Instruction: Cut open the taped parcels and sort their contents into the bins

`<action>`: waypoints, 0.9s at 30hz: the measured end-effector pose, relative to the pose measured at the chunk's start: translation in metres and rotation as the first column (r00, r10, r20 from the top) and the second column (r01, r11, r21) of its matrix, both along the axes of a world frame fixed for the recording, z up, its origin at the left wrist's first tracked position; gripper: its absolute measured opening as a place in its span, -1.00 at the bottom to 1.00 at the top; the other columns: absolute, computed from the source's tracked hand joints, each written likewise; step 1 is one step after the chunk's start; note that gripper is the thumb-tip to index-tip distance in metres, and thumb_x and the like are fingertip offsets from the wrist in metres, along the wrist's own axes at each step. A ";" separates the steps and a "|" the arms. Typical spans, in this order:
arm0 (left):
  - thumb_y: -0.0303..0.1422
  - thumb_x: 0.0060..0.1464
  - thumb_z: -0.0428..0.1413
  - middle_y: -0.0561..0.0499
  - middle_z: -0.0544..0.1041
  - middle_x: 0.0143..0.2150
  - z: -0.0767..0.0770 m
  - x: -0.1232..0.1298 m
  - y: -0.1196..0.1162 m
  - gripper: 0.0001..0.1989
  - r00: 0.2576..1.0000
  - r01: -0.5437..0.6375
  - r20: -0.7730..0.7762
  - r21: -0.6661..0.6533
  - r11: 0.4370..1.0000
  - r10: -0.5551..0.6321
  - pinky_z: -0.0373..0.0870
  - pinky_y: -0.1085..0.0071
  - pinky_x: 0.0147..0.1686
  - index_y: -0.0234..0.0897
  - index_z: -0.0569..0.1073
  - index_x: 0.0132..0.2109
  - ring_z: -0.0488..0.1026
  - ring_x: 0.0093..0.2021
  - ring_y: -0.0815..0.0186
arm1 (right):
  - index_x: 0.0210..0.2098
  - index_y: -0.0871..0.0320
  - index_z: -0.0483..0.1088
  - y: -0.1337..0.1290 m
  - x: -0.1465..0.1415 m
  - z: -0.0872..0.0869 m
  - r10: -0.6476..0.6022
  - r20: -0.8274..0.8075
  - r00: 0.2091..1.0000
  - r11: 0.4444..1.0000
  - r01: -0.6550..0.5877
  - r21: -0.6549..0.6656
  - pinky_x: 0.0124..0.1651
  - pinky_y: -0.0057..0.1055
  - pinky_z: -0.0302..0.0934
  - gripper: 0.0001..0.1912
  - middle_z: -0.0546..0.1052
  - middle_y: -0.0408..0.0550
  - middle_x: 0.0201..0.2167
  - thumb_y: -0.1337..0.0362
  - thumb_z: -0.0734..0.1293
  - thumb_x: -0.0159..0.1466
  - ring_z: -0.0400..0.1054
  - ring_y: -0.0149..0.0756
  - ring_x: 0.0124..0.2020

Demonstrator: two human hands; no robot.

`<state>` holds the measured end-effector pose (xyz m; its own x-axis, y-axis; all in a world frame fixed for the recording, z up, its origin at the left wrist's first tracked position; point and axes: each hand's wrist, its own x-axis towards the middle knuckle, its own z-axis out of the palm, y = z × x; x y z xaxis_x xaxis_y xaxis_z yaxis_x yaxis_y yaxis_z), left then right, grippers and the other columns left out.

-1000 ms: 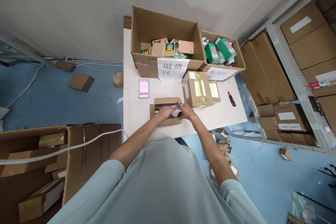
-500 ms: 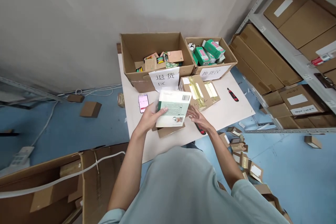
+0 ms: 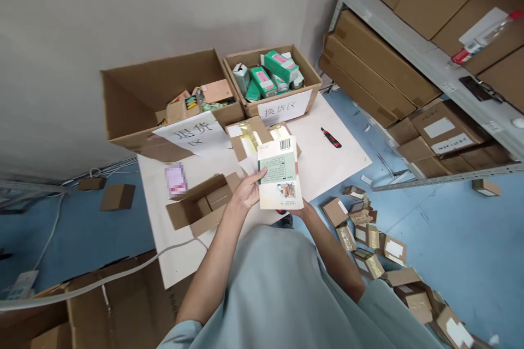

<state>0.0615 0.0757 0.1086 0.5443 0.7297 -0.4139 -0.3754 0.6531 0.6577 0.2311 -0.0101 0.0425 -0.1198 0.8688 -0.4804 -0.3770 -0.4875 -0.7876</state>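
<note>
left hand [image 3: 247, 192] – thumb over book [image 3: 280, 177], pinching it | right hand [image 3: 303, 209] – beneath, mostly hidden, grip unclear

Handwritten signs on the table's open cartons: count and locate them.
2: left sign on the left rear carton; right sign on the right rear carton; both at the front.

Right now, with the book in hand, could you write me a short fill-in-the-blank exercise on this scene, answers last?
The left hand grips the book with its ____ over the cover facing the camera.
Near that cover's top edge is a black-striped ____.
The black-and-red tool in full view on the table lies to the book's ____ in the picture.
The paper sign below the green boxes is ____ with black writing.

Missing words: thumb; barcode; right; white.
</note>
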 end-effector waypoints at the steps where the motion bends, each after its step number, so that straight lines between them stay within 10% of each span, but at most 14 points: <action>1: -0.24 0.23 0.38 -0.28 0.74 0.19 -0.004 0.018 0.002 -0.53 1.000 0.015 -0.009 -0.007 1.000 -0.015 0.46 -0.14 0.49 -0.39 0.65 0.20 0.55 0.41 -0.21 | 0.21 0.02 0.63 -0.006 0.012 -0.006 -0.026 -0.003 1.000 1.000 0.026 -0.009 0.10 0.03 0.59 -0.20 0.75 0.11 0.03 -0.46 0.40 0.31 0.62 0.15 0.16; 13: -0.17 -0.04 0.55 -0.28 0.78 0.05 -0.108 0.097 -0.026 -0.42 0.926 -0.088 -0.372 -0.054 0.995 0.061 0.57 -0.20 0.34 -0.31 0.64 0.08 0.67 0.25 -0.21 | -0.19 0.07 0.53 -0.045 0.197 -0.076 -0.444 0.292 0.847 0.885 0.465 -0.002 -0.05 -0.26 0.52 -0.47 0.66 -0.06 -0.21 -0.17 0.63 0.09 0.56 -0.18 -0.17; 20: -0.20 0.22 0.37 -0.26 0.72 0.22 -0.166 0.135 -0.041 -0.40 0.748 -0.131 -0.661 -0.051 0.990 0.065 0.55 -0.09 0.33 -0.25 0.49 0.34 0.64 0.30 -0.05 | -0.30 0.13 0.50 -0.012 0.175 -0.121 -0.343 0.470 0.813 0.899 0.429 -0.086 -0.17 -0.36 0.42 -0.40 0.61 -0.09 -0.30 -0.21 0.61 -0.06 0.49 -0.24 -0.19; 27: -0.42 0.24 0.31 -0.36 0.56 0.42 -0.175 0.108 -0.042 -0.37 0.768 -0.124 -0.640 -0.109 0.986 0.025 0.48 0.00 0.40 -0.31 0.41 0.41 0.54 0.41 -0.03 | -0.13 0.14 0.53 0.001 0.153 -0.120 -0.252 0.532 0.808 0.925 0.362 -0.112 -0.25 -0.37 0.43 -0.24 0.56 -0.15 -0.34 -0.30 0.58 -0.09 0.50 -0.24 -0.25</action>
<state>0.1697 0.0340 -0.0664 0.0675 0.6662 -0.7427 0.0445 0.7417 0.6693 0.3842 -0.0095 -0.0771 0.4409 0.6979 -0.5644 -0.1163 -0.5792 -0.8069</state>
